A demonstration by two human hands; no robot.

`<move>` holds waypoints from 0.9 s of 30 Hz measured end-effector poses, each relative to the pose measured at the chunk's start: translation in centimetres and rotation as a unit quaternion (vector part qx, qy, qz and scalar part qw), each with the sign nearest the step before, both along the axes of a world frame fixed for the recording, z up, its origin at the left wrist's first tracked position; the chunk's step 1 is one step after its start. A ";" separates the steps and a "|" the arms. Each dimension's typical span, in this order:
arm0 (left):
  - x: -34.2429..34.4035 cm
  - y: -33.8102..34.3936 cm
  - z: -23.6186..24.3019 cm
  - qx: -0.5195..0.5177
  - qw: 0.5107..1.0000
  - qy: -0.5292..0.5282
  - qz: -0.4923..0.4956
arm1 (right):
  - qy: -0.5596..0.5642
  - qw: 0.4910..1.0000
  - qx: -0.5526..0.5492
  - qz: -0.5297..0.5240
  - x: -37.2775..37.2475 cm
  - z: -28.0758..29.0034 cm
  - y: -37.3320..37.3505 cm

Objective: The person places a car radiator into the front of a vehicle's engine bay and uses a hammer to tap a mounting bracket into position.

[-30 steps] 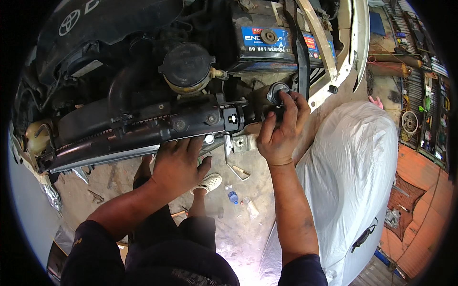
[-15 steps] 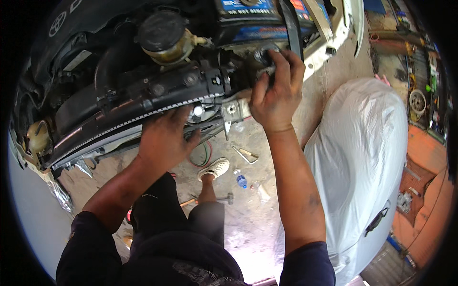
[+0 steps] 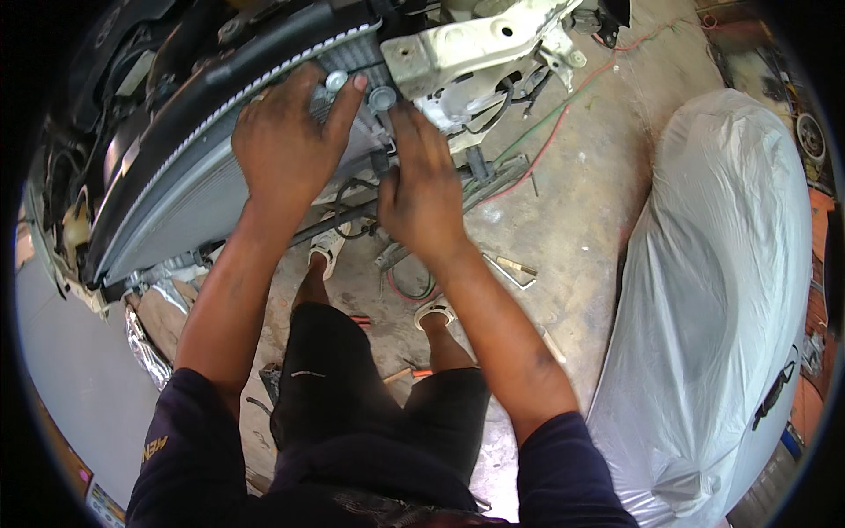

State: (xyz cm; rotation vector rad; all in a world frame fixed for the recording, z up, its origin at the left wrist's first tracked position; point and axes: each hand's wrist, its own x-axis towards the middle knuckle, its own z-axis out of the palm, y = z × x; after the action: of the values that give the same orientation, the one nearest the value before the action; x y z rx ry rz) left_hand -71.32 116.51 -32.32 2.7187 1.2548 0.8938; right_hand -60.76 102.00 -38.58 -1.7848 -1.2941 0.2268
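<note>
My left hand [image 3: 286,145] lies against the front of the finned radiator [image 3: 180,211], thumb stretched out apart from its fingers. Close to that thumb is a small shiny round fitting [image 3: 336,81]. A grey round cap-like piece [image 3: 382,98] sits between the left thumb tip and the fingertips of my right hand [image 3: 427,189]. The right fingers reach upward beside this piece, the thumb apart and lower down; whether they touch it I cannot tell. Above the right hand runs a cream metal bracket [image 3: 475,48] of the car's front frame.
A dark bar [image 3: 330,224] crosses below the radiator. Red and green hoses [image 3: 556,132] trail over the concrete floor. An L-shaped metal tool [image 3: 509,271] lies near my feet. At right stands a large object under a silvery cover [image 3: 713,290].
My right hand has left the round cap near the battery and come down beside the radiator's end. The left hand has shifted onto the radiator front. The view has moved too.
</note>
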 end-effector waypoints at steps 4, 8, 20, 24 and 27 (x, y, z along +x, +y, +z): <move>0.3 -0.2 -0.6 0.042 0.999 -0.010 0.027 | -0.086 0.992 0.000 0.090 2.5 -0.5 2.9; 0.5 -0.3 -1.0 0.068 0.997 -0.022 0.028 | -0.137 0.987 -0.029 0.083 2.6 -0.9 4.4; 1.8 -0.2 -2.8 0.174 0.983 0.011 0.055 | -0.177 0.968 0.086 0.154 5.4 -4.5 6.0; 1.8 -0.8 -4.0 0.247 0.967 -0.025 0.062 | -0.099 0.970 -0.002 0.224 6.2 -2.6 6.5; 2.0 -0.8 -4.2 0.266 0.961 -0.025 0.074 | -0.165 0.956 -0.063 0.236 6.2 -1.3 7.5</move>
State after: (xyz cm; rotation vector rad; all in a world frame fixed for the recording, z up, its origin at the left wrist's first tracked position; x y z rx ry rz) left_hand -69.35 115.70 -36.49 2.9788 1.3919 1.5016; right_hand -54.52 109.53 -39.84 -1.6383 -1.9836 0.2875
